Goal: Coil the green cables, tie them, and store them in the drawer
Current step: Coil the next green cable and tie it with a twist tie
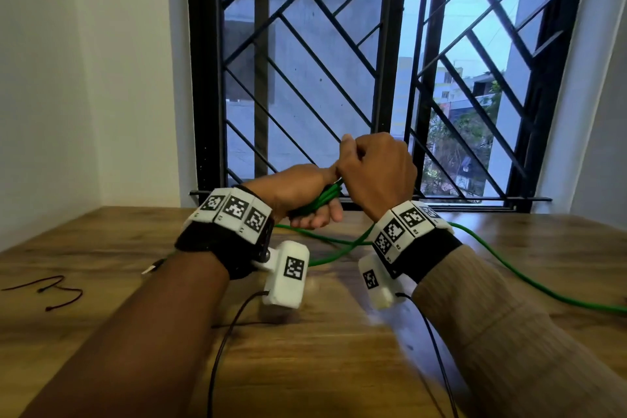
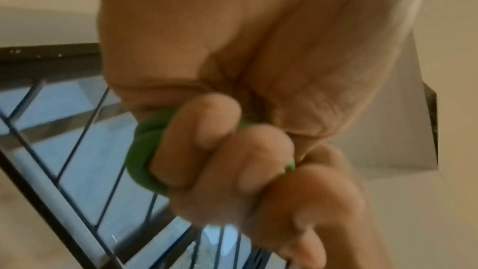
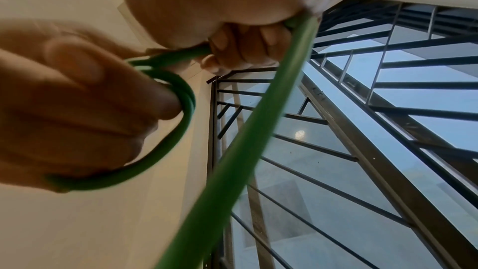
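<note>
A thin green cable (image 1: 529,278) trails loose over the wooden table (image 1: 305,366) from the right and rises to my hands. My left hand (image 1: 305,204) is raised above the table and grips several coiled loops of the green cable (image 2: 139,150), its fingers curled round them. My right hand (image 1: 376,170) is just above and to the right of it, fist closed round the running strand of the green cable (image 3: 258,130), which passes through that fist and down out of view. The coil's loops (image 3: 181,93) curve round my left fingers (image 3: 108,97).
Thin dark ties (image 1: 51,292) lie on the table at the far left. A barred window (image 1: 373,78) stands behind the table, with white walls on both sides. Thin black wires (image 1: 224,343) hang from the wrist cameras over the near table.
</note>
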Demonstrator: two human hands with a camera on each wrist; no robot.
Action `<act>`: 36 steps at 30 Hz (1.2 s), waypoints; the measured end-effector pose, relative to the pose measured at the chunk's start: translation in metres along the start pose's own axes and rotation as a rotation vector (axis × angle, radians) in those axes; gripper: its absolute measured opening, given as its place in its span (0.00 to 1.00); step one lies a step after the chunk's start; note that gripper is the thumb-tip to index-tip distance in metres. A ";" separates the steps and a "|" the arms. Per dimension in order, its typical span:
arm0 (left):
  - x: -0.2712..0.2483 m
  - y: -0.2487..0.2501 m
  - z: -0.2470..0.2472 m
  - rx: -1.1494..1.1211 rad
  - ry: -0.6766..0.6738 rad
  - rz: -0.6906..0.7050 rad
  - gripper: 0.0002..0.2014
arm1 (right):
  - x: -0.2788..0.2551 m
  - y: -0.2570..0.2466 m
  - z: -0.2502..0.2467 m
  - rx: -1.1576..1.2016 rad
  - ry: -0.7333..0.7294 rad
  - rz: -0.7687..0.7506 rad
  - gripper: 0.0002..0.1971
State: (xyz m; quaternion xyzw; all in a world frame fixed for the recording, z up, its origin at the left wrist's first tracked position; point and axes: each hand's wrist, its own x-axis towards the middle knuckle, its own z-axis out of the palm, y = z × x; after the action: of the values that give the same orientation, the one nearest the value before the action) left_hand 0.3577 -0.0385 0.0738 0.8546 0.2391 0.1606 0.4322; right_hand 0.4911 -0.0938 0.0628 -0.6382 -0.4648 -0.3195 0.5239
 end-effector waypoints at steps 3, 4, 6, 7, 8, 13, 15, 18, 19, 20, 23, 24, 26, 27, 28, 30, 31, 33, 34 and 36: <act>-0.003 -0.001 -0.005 -0.240 -0.132 0.027 0.36 | 0.000 -0.002 0.000 0.073 0.049 -0.007 0.30; -0.004 -0.001 -0.006 -0.329 -0.208 0.053 0.35 | 0.000 -0.002 0.000 0.107 0.061 -0.011 0.31; -0.007 0.000 -0.010 -0.499 -0.349 0.134 0.34 | 0.002 -0.001 -0.001 0.188 0.079 -0.009 0.32; -0.009 0.003 -0.011 -0.579 -0.408 0.181 0.33 | 0.004 0.002 0.000 0.219 0.083 0.000 0.32; -0.011 0.005 -0.013 -0.656 -0.448 0.225 0.33 | 0.004 0.005 0.001 0.236 0.083 0.011 0.33; -0.010 0.007 -0.021 -0.851 -0.328 0.311 0.29 | -0.005 0.016 0.011 0.150 0.040 0.019 0.35; -0.008 0.005 -0.020 -0.889 -0.247 0.306 0.28 | -0.008 0.016 0.012 0.106 0.015 -0.002 0.34; -0.004 0.005 -0.018 -0.965 -0.211 0.349 0.28 | -0.009 0.016 0.014 0.077 0.015 -0.032 0.33; -0.002 0.005 -0.018 -0.996 -0.196 0.364 0.28 | -0.009 0.016 0.016 0.063 0.015 -0.045 0.33; -0.001 0.005 -0.018 -1.031 -0.174 0.379 0.27 | -0.009 0.017 0.017 0.044 0.012 -0.060 0.32; 0.001 0.004 -0.018 -1.171 -0.085 0.424 0.26 | -0.010 0.016 0.021 -0.018 -0.005 -0.111 0.31; 0.001 0.004 -0.018 -1.231 -0.048 0.444 0.25 | -0.011 0.014 0.022 -0.045 -0.011 -0.136 0.30; 0.003 0.005 -0.018 -1.335 0.018 0.494 0.24 | -0.014 0.010 0.022 -0.117 -0.014 -0.201 0.27; 0.004 0.005 -0.017 -1.371 0.041 0.517 0.23 | -0.015 0.008 0.022 -0.155 -0.011 -0.228 0.26; 0.006 0.005 -0.017 -1.400 0.058 0.536 0.22 | -0.016 0.007 0.022 -0.186 -0.013 -0.243 0.25; 0.008 0.004 -0.017 -1.445 0.104 0.559 0.22 | -0.017 0.005 0.022 -0.218 -0.024 -0.247 0.25; 0.010 0.002 -0.018 -1.459 0.147 0.568 0.22 | -0.017 0.004 0.021 -0.221 -0.029 -0.246 0.25; 0.015 -0.002 -0.023 -1.452 0.271 0.577 0.22 | -0.017 0.004 0.020 -0.225 -0.049 -0.246 0.24; 0.018 -0.004 -0.026 -1.407 0.352 0.577 0.22 | -0.018 0.003 0.020 -0.225 -0.059 -0.249 0.24; 0.024 -0.008 -0.031 -1.214 0.524 0.560 0.21 | -0.019 0.002 0.020 -0.226 -0.070 -0.257 0.24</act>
State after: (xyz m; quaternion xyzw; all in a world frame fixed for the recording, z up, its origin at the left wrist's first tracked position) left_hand 0.3603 -0.0009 0.0864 0.4260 -0.0248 0.5700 0.7022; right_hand 0.4841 -0.0799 0.0404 -0.6391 -0.5216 -0.4119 0.3872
